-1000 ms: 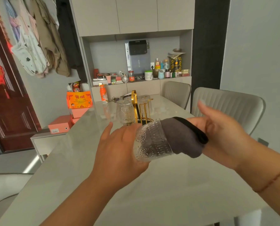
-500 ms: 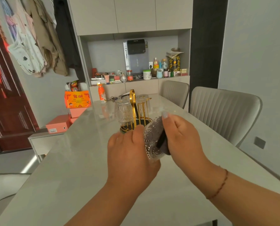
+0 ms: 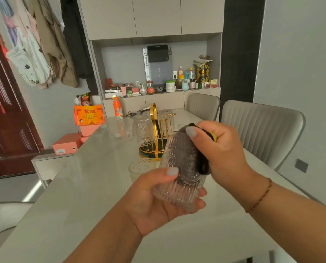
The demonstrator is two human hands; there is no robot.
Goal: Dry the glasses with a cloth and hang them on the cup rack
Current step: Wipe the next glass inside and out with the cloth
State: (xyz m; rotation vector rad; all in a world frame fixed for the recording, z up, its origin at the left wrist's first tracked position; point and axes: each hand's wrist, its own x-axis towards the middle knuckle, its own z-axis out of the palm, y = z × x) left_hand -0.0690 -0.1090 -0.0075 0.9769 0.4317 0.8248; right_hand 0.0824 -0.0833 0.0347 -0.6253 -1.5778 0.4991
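My left hand (image 3: 154,204) grips the base of a clear embossed glass (image 3: 181,173), tilted with its mouth up and to the right. My right hand (image 3: 221,154) pushes a dark grey cloth (image 3: 204,164) with a black and yellow edge into the glass's mouth. Behind them stands a gold cup rack (image 3: 155,133) on a dark round base, with two glasses (image 3: 143,130) hanging upside down on it. Another glass (image 3: 140,168) stands upright on the table (image 3: 73,196) just in front of the rack.
An orange bottle (image 3: 117,108) stands at the table's far end. Two grey chairs (image 3: 261,130) line the right side. Orange and pink boxes (image 3: 88,114) are stacked on a low unit to the left. A cluttered shelf fills the back wall.
The glass has turned from lying sideways to mouth-up, and my left hand has shifted under its base. My right hand has pushed the cloth deeper inside. The upright glass has come into sight.
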